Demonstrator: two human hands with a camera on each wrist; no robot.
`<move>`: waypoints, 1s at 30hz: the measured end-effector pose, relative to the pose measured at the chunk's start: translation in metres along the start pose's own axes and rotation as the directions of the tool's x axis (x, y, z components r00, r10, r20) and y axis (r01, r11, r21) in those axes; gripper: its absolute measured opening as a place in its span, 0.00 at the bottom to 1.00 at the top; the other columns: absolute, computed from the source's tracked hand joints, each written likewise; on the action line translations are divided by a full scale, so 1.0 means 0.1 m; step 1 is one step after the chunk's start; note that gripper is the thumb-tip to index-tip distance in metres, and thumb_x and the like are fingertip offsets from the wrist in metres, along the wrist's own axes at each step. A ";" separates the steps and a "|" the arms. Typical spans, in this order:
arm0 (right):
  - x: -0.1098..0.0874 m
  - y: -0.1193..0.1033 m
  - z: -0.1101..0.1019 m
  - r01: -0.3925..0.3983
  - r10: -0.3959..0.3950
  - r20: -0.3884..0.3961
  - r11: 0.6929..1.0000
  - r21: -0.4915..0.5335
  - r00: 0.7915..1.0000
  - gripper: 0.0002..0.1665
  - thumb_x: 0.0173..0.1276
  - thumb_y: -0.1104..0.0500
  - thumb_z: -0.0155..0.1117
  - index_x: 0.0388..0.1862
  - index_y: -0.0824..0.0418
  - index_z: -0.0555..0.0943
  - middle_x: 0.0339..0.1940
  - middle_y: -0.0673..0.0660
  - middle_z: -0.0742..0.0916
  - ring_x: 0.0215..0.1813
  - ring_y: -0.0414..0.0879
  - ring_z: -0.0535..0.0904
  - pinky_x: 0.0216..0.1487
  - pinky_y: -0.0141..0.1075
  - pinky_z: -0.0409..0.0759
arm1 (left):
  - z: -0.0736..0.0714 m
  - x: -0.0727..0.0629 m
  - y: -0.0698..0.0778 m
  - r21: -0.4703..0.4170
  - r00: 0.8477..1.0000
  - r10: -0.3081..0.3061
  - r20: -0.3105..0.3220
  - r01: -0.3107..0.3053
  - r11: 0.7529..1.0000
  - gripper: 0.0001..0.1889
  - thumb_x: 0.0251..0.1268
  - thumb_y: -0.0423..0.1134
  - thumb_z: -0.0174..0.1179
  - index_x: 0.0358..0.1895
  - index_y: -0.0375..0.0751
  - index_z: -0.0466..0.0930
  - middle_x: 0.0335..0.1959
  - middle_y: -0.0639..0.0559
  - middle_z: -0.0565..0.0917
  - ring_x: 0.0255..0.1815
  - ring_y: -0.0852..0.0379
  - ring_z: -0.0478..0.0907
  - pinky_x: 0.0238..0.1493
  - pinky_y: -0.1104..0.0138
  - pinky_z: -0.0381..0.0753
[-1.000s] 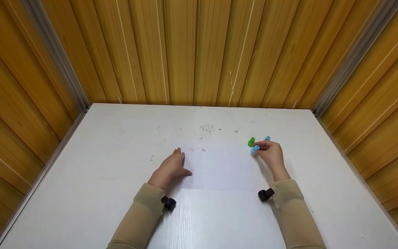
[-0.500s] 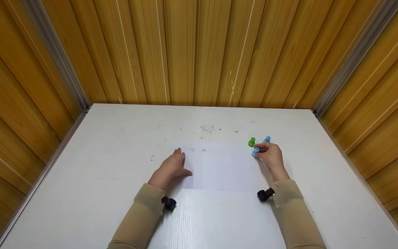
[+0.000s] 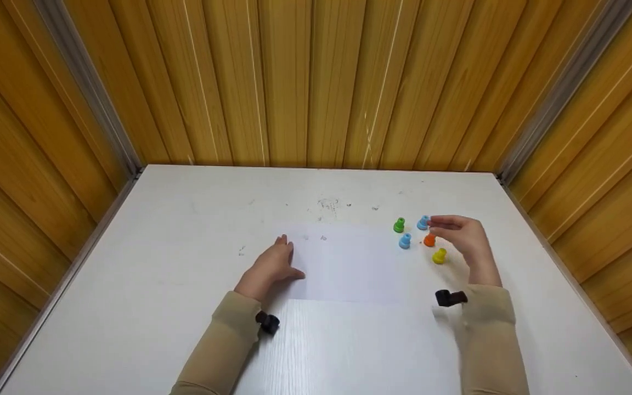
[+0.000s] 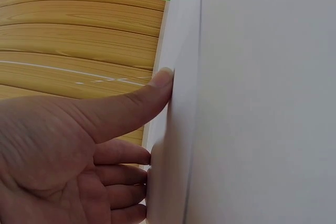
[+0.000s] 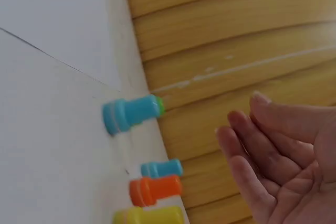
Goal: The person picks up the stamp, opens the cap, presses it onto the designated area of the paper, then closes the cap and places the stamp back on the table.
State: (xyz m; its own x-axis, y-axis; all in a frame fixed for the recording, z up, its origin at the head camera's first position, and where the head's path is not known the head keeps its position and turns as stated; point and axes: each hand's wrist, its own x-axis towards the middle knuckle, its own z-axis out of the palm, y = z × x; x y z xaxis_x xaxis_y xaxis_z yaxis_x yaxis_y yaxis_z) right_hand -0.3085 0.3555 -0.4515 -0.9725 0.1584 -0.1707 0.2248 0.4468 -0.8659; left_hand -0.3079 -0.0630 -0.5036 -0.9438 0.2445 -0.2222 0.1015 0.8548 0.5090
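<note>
My left hand rests at the left edge of a white sheet of paper, thumb and fingertips touching down on it in the left wrist view. Raised over the right side of the table, my right hand has loosely bent fingers and holds nothing. Close by it stand small peg-shaped toy stamps: a near blue stamp, a far blue stamp, a green stamp, an orange stamp and a yellow stamp. In the right wrist view the near blue stamp is apart from the fingers.
The white table carries faint dark marks beyond the paper. Wood-look panels wall in its back and sides. A black wrist camera sits on the left cuff and another black camera on the right cuff.
My right hand has set down and let go of the near blue stamp, then moved right and up, uncovering the orange and yellow stamps. The left hand has stayed in place.
</note>
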 end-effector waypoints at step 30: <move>0.09 0.67 -0.24 -0.090 0.089 0.202 0.996 -0.001 0.975 0.31 0.66 0.60 0.75 0.67 0.63 0.80 0.68 0.59 0.83 0.63 0.45 0.79 0.58 0.24 0.83 | 0.01 0.00 0.01 -0.017 1.000 -0.007 -0.004 0.007 1.000 0.49 0.56 0.43 0.78 0.77 0.29 0.61 0.84 0.35 0.52 0.86 0.41 0.48 0.86 0.53 0.51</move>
State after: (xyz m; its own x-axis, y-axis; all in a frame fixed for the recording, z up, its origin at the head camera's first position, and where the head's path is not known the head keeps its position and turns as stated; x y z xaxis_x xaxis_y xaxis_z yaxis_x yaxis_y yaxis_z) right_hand -0.3009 0.4081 -0.5000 -0.9409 0.0161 -0.3382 0.3116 0.4320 -0.8463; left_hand -0.3076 -0.0619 -0.5041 -0.9457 0.2371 -0.2225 0.0900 0.8484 0.5216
